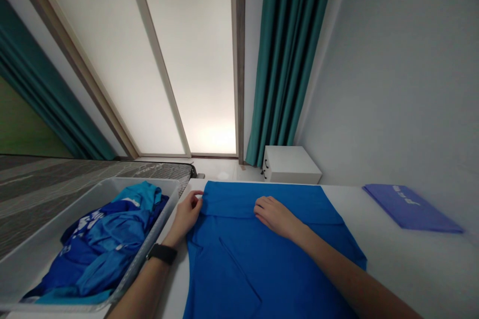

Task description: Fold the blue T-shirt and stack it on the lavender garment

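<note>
A blue garment is spread on the white table in front of me. Its far end is turned over into a straight band, and a slanting crease runs across the nearer part. At the far left edge of that band, my left hand has its fingers curled together on the cloth's edge; a black band circles the wrist. My right hand rests on the fold near the middle, palm down, its fingers stretched out over the cloth.
Left of the garment stands a clear plastic bin with crumpled blue clothes. A folded purple garment lies on the table's right side. Beyond the table are a white cabinet, a teal curtain and frosted sliding doors.
</note>
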Motion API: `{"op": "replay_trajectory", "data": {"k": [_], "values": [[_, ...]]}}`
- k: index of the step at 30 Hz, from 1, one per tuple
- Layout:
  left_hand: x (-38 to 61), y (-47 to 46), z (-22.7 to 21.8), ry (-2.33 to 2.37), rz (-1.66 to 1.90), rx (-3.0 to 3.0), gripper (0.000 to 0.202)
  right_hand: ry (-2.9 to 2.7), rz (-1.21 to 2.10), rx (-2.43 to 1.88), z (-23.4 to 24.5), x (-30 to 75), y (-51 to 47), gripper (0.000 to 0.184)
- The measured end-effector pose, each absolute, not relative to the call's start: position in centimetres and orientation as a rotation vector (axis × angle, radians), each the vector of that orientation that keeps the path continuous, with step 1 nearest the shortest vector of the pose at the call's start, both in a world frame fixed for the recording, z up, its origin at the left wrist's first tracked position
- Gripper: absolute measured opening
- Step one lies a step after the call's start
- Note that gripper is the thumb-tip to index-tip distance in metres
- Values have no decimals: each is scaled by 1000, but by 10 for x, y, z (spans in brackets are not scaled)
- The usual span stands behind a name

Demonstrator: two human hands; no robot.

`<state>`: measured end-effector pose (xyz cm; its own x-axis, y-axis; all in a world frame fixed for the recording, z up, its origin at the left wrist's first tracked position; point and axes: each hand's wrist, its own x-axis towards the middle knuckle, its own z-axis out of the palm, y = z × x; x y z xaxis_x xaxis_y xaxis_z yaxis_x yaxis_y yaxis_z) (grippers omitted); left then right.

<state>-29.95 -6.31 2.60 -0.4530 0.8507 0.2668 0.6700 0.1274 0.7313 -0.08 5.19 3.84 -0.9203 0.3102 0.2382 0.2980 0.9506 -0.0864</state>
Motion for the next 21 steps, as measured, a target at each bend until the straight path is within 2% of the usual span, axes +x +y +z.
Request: {"op": "replay_trajectory", "data": {"k": [5, 10, 15, 18, 21], "values": [[-297, -62, 28, 2230, 1294, 1460, 33, -2775, 258, -587, 40, -3, 55, 15], [-274, -67, 50, 2292, 1305, 1641, 28, -2736, 470, -688, 45, -8, 70, 12], [-225, -70, 62, 1780, 776, 2307, 25, -2711, 519, -711, 36, -17, 85, 10], [-207, -62, 58, 1786, 381, 2564, 21, -2735, 467, -688, 35, -19, 85, 10], [-201, -48, 56, 1859, 149, 2679, 16, -2780, 367, -674, 38, -18, 80, 14]]}}
